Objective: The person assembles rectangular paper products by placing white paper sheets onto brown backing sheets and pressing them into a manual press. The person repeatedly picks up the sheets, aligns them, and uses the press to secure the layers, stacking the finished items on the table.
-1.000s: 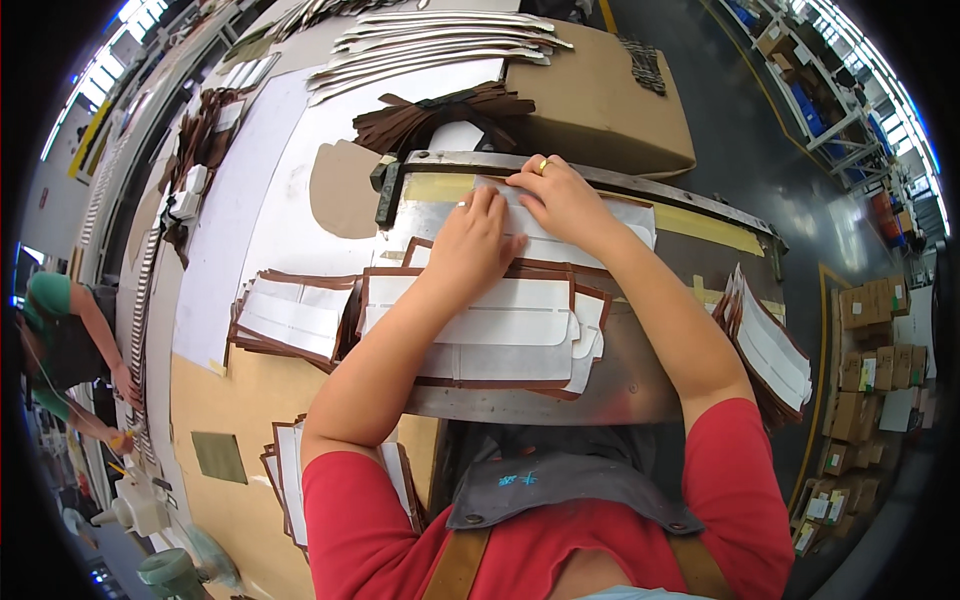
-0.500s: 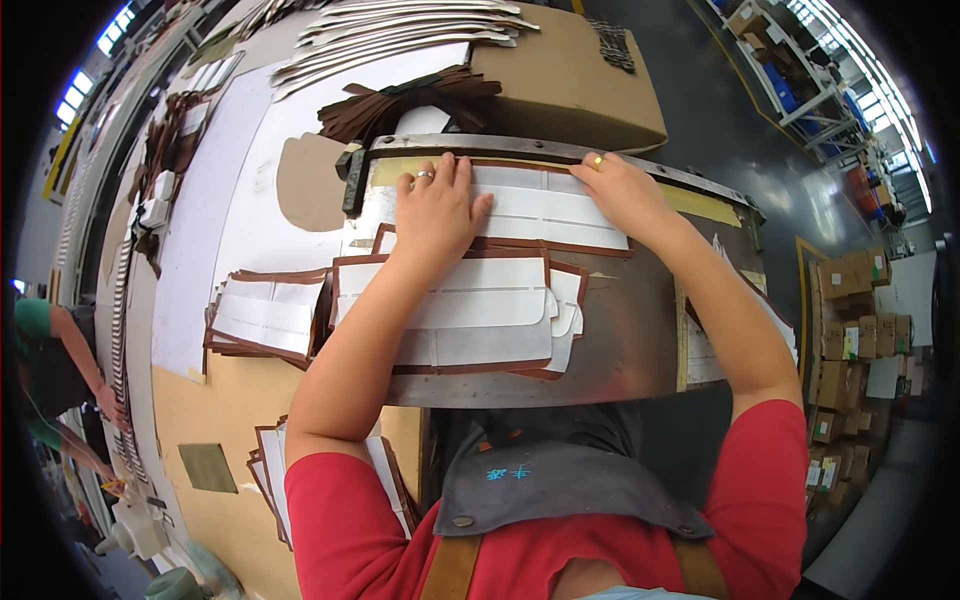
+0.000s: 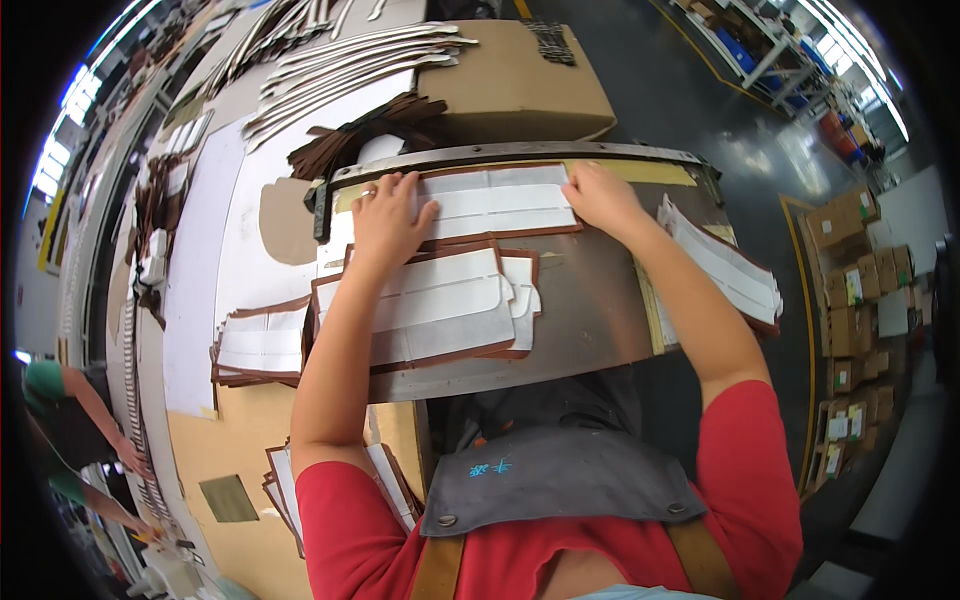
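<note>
A rectangular brown leather panel [image 3: 505, 205] with white backing lies along the far side of a metal work plate [image 3: 590, 310], just below its raised metal bar. My left hand [image 3: 390, 222] rests on the panel's left end, fingers stretched out and thumb apart. At the right end, my right hand [image 3: 604, 202] has its fingers curled in and pressed together at the panel's upper right edge. Nearer to me, a loose pile of similar white-backed panels [image 3: 440, 305] sits below my left wrist.
More panels lie in a stack [image 3: 262, 340] on the left and another pile [image 3: 715, 255] beyond my right forearm. Brown strips [image 3: 365, 135] and a cardboard box [image 3: 520, 90] are behind the bar. At far left a person in a green sleeve [image 3: 45, 380] works.
The view has shifted, so the bench sits further left. My right hand has come down from the bar to the panel's right end; my left hand stays on the left end.
</note>
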A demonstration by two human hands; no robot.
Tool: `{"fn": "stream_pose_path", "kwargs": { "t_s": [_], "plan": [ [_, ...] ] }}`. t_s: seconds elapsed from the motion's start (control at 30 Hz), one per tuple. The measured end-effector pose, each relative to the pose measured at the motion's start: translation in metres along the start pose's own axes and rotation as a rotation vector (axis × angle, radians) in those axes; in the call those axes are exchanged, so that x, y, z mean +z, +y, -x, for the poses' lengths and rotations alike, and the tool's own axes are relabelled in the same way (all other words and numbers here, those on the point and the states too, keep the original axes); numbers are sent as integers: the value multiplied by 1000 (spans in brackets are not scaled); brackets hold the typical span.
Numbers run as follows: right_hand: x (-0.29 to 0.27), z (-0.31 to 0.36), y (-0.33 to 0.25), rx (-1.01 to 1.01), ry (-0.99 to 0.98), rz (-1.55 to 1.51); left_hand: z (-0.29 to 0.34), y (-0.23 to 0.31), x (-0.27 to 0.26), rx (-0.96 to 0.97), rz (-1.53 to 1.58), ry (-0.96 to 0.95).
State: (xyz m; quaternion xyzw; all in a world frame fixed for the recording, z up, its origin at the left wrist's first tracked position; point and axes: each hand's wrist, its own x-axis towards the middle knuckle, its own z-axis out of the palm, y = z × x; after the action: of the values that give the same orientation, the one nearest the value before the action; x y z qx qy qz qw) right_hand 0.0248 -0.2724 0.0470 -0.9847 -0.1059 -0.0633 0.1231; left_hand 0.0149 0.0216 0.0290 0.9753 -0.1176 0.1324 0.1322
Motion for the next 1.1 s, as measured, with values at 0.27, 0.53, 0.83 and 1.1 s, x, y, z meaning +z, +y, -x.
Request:
{"fn": "stream_pose_path", "kwargs": {
  "t_s": [0.27,0.53,0.83,1.1],
  "plan": [
    [-119,81,28,17,660,-436,-12,-35,-64,-167,660,44],
    [-129,225,166,634,415,-16,11,1,-68,-11,663,-112],
    [-68,115,-13,-75,133,-655,99,50,-80,160,442,-220],
    [19,40,-76,-264,-166,-636,153,65,-68,298,387,-267]
  ]
}}
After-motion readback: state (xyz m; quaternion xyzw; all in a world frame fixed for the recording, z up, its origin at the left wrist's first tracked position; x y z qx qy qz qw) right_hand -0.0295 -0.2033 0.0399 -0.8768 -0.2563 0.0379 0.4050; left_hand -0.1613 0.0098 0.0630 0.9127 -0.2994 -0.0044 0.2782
